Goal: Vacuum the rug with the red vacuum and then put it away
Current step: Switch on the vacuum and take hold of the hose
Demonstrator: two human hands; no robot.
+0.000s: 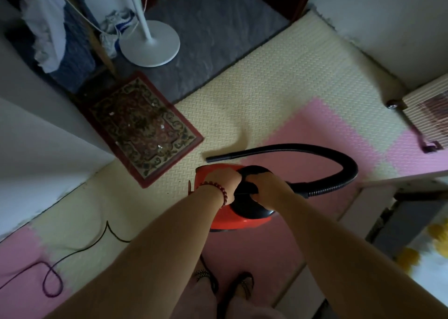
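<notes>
Clenched grip: your left hand and right hand both clasp the black handle atop the red vacuum, likely to position it on the floor mats. Its hose ends just short of the littered rug.

vacuum 1 | hose 1 | rug 1 | hands 2 | cord 1

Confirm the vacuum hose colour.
The hose is black, on the red vacuum; the head view shows it best.
</notes>
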